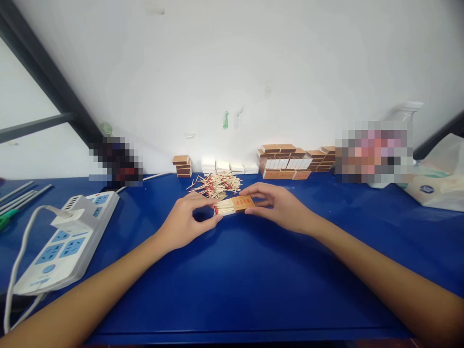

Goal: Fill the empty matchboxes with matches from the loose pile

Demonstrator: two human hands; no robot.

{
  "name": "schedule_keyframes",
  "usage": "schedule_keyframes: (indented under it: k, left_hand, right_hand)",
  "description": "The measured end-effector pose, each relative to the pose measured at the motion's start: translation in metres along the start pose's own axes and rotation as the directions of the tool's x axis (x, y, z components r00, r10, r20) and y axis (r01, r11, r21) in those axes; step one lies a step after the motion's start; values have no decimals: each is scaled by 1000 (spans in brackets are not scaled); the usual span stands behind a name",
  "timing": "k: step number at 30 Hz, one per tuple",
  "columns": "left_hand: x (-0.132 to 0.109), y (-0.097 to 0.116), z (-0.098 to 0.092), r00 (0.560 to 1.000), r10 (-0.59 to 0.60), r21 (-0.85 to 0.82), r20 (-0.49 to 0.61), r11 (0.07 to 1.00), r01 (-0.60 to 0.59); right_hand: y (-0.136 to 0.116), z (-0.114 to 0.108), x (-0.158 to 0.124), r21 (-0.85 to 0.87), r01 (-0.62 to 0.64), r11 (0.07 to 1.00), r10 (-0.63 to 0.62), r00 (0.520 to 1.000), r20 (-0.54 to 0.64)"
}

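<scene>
My left hand [191, 216] pinches the outer end of a white matchbox tray [229, 212] filled with red-tipped matches. The tray sits partly inside an orange-brown matchbox sleeve [242, 203], which my right hand [272, 207] grips between thumb and fingers. About half of the tray shows outside the sleeve, with the match heads toward my left hand. Just behind my hands lies a loose heap of matches [221, 182] on the blue table [232, 285].
White trays [223, 166] line the wall behind the heap. A short stack of matchboxes [182, 166] stands to their left, a larger stack of matchboxes [286, 173] to their right. A power strip [72, 246] with a cable lies at left, a plastic bag [440, 176] at right.
</scene>
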State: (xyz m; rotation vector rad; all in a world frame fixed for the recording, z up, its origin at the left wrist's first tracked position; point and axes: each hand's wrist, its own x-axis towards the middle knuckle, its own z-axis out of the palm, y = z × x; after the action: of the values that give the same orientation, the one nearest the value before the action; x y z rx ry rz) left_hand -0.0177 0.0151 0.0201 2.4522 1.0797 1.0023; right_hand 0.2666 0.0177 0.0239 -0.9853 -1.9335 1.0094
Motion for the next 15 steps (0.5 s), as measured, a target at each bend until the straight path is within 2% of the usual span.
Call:
schedule_keyframes:
  k: [9, 15]
  left_hand:
    - [1, 0, 1, 991, -109, -178, 74, 977, 121]
    - [-2, 7, 5, 992, -97, -293, 79, 949, 116]
  right_hand:
    - [-10, 14, -5, 170, -20, 985, 7, 997, 75]
    - [-22, 34, -15, 56, 65, 996, -69, 995, 73]
